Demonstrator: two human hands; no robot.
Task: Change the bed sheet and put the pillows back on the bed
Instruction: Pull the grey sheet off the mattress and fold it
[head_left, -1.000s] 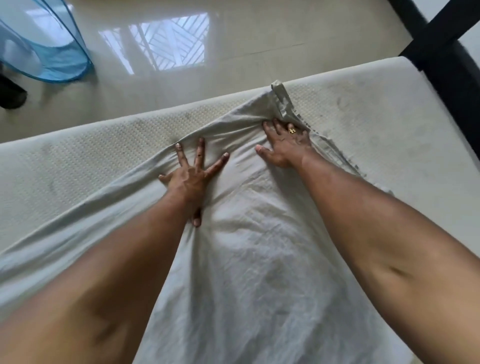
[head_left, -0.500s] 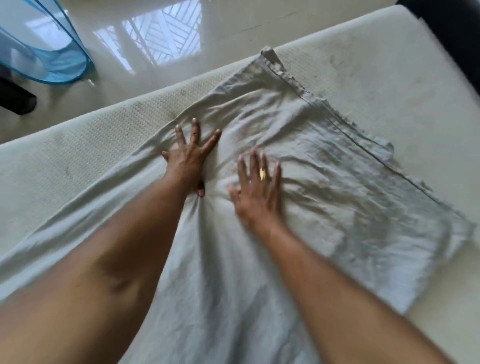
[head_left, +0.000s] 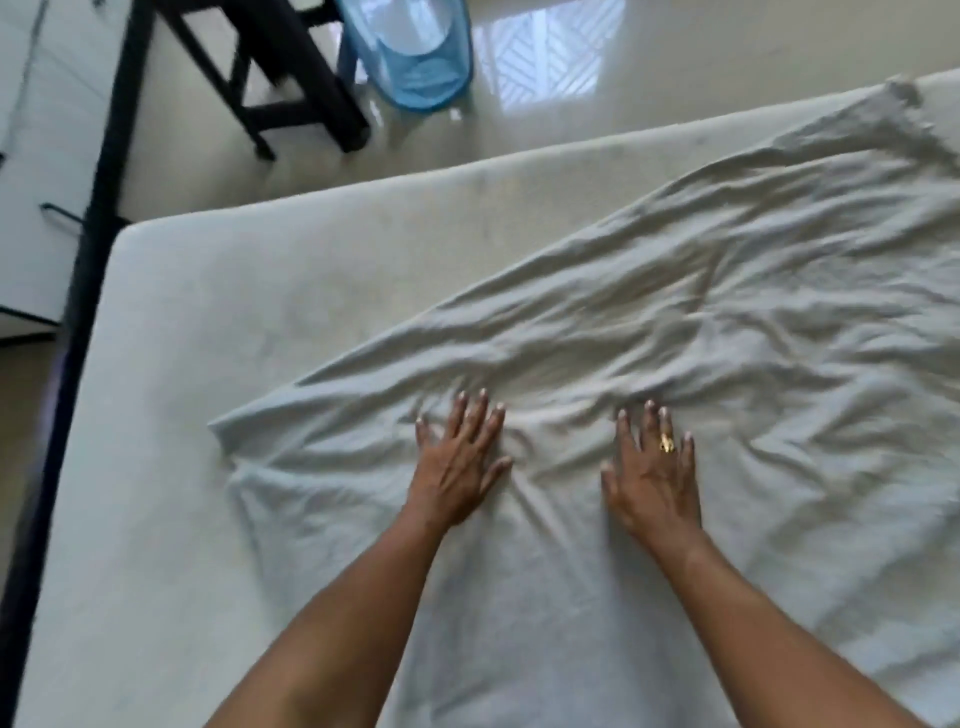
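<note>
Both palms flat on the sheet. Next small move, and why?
Probably slide the left hand out to the left corner of the sheet and draw it toward the bare mattress edge: the sheet lies skewed and wrinkled, while the right hand presses its middle.

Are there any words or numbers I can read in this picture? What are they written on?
There are none to read. The wrinkled pale grey bed sheet, the bare off-white mattress, the see-through blue basket on the shiny floor and the gold finger ring all show no writing. The picture is a bit blurred, so very tiny print could be missed.
</note>
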